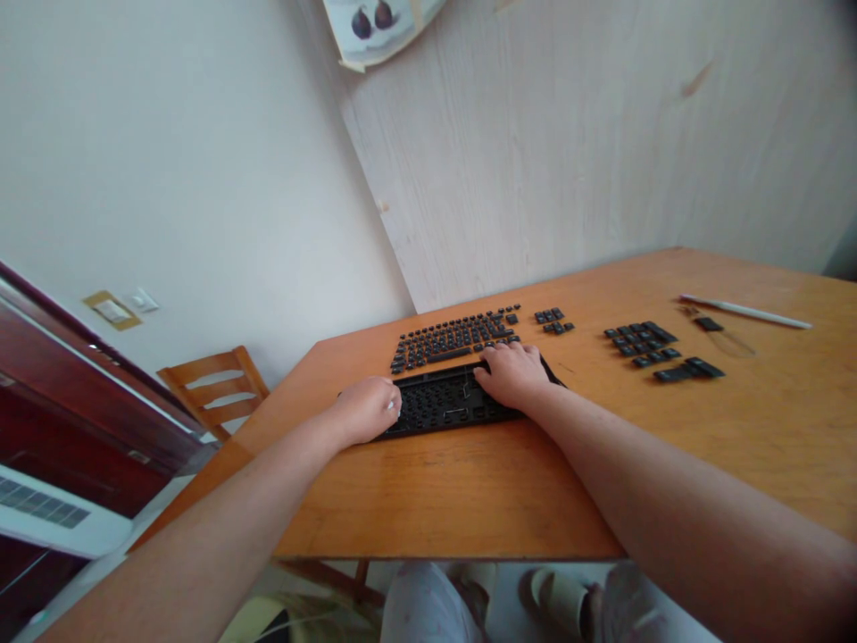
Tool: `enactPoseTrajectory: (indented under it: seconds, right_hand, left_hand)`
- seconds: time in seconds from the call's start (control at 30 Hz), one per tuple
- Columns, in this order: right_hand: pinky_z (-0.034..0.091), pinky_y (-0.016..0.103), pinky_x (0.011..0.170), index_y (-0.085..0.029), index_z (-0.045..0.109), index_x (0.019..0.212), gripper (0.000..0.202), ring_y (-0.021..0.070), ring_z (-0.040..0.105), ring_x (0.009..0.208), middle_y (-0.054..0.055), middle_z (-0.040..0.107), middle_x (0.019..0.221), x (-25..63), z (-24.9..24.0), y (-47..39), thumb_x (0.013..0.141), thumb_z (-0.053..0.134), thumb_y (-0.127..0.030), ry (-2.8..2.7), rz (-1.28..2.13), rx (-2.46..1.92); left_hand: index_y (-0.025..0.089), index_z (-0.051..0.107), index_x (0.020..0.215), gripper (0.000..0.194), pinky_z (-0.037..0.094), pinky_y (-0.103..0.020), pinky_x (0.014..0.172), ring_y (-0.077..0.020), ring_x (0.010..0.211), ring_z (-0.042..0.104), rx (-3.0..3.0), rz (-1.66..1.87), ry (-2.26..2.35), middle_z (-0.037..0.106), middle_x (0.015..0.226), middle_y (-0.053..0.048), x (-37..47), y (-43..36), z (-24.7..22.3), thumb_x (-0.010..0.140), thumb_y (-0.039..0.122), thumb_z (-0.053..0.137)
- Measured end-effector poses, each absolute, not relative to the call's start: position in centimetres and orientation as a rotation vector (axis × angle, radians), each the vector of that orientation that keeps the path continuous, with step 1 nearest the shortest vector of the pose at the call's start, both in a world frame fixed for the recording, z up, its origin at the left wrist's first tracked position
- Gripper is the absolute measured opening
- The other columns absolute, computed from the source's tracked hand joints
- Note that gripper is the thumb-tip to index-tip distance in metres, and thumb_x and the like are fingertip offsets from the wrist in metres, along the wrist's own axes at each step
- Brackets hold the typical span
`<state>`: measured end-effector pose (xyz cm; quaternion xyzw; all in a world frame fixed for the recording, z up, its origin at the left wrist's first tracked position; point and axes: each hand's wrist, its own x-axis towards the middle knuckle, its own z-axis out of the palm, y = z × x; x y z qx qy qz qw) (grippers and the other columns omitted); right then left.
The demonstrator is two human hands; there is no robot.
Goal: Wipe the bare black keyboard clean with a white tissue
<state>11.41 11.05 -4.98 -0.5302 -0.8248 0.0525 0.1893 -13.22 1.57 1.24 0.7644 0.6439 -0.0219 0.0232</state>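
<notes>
Right forearm [629, 455] reaches to black keyboard base [428, 406], flat on wooden table [455, 500]. Right hand [512, 373]: loosely open, atop base's right part. Left hand [370, 409]: curled at left end; grip unclear. Keycaps [455, 338] just beyond.

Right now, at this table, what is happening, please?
A person's left hand is at the left end of a black keyboard base, and the right hand rests toward its right end. No keycaps are on the part that shows. Loose black keycaps lie in rows behind it; more keycap groups sit to the right, near a thin white stick.
</notes>
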Motion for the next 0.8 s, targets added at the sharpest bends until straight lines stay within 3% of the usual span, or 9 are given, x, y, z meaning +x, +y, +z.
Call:
enactPoseTrajectory:
  seconds: [0.2, 0.3, 0.43, 0.63, 0.8]
  right_hand:
    - [0.03, 0.05, 0.095, -0.019, 0.065, 0.114, 0.043, 0.034, 0.05, 0.112, 0.015, 0.063, 0.12, 11.4, -4.9, 11.0, 0.09, 0.041, -0.045, -2.322, 0.148, -1.493]
    - [0.031, 0.049, 0.094, -0.019, 0.066, 0.112, 0.042, 0.0339, 0.051, 0.111, 0.015, 0.064, 0.118, 11.4, -4.9, 11.0, 0.09, 0.041, -0.045, -2.32, 0.142, -1.484]
    - [0.03, 0.049, 0.095, -0.019, 0.065, 0.115, 0.043, 0.0337, 0.05, 0.112, 0.015, 0.063, 0.12, 11.4, -4.9, 10.9, 0.09, 0.041, -0.045, -2.317, 0.153, -1.493]
    - [0.029, 0.049, 0.095, -0.018, 0.064, 0.115, 0.044, 0.0338, 0.049, 0.114, 0.016, 0.062, 0.122, 11.5, -4.7, 10.8, 0.09, 0.039, -0.044, -2.335, 0.167, -1.502]
    - [0.03, 0.05, 0.094, -0.018, 0.065, 0.112, 0.043, 0.0344, 0.05, 0.112, 0.015, 0.063, 0.12, 11.5, -4.7, 10.8, 0.09, 0.04, -0.045, -2.332, 0.151, -1.488]
  left_hand:
    - [0.019, 0.064, 0.067, 0.02, 0.041, -0.032, 0.076, -0.022, 0.083, 0.054, 2.674, -0.205, 1.784, 0.061, 0.078, -0.007, -12.3, 0.4, 2.0, 0.08, 0.018, 0.049]
    - [0.02, 0.065, 0.069, 0.017, 0.042, -0.032, 0.077, -0.022, 0.085, 0.055, 2.575, -0.095, 1.864, 0.063, 0.08, -0.007, -12.5, 0.4, 1.5, 0.079, 0.019, 0.051]
    - [0.019, 0.068, 0.074, 0.015, 0.044, -0.027, 0.07, -0.0182, 0.077, 0.061, 2.342, 0.029, 2.017, 0.068, 0.08, -0.004, -13.4, 0.9, 0.7, 0.076, 0.021, 0.054]
    - [0.017, 0.067, 0.085, 0.019, 0.038, -0.021, 0.047, -0.0142, 0.051, 0.06, 2.021, 0.076, 2.206, 0.067, 0.061, 0.0, -14.2, 1.1, -0.2, 0.077, 0.029, 0.054]
    - [0.018, 0.068, 0.08, 0.016, 0.037, -0.022, 0.049, -0.0147, 0.052, 0.059, 2.03, 0.053, 2.238, 0.065, 0.058, 0.0, -14.3, 1.3, -0.4, 0.077, 0.028, 0.055]
